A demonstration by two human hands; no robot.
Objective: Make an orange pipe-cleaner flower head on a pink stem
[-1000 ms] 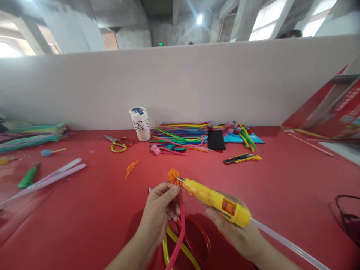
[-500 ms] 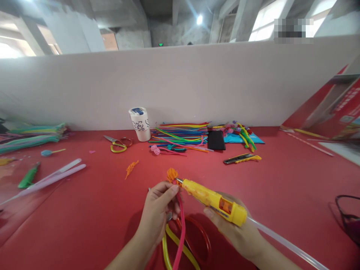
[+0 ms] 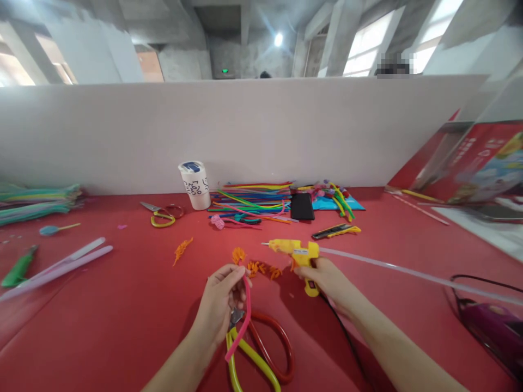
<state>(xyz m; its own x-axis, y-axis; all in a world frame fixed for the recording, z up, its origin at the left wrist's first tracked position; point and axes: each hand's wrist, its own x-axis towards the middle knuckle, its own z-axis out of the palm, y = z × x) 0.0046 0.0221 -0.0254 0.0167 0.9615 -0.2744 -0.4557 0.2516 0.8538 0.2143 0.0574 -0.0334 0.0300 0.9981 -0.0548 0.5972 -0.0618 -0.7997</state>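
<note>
My left hand (image 3: 220,302) pinches a pink pipe cleaner stem (image 3: 244,313) topped with a small orange fuzzy flower (image 3: 238,255). My right hand (image 3: 327,277) grips a yellow hot glue gun (image 3: 296,251) by its handle, upright on the red table, nozzle pointing left, apart from the flower. A long clear glue stick (image 3: 408,273) trails out of its back to the right. Loose orange pieces (image 3: 263,269) lie between the two hands. Large scissors with a red and a yellow handle (image 3: 261,354) rest just below my left hand.
On the red table (image 3: 122,305) stand a white cup (image 3: 194,185), small scissors (image 3: 161,213), a pile of coloured pipe cleaners (image 3: 249,200), a black phone (image 3: 302,206) and a utility knife (image 3: 335,231). A white partition (image 3: 245,130) runs behind. A purple object (image 3: 496,321) sits at right.
My right hand pulled the glue gun away from the flower to the right and set it upright on the table. The camera view shifted slightly; orange pieces now show on the table.
</note>
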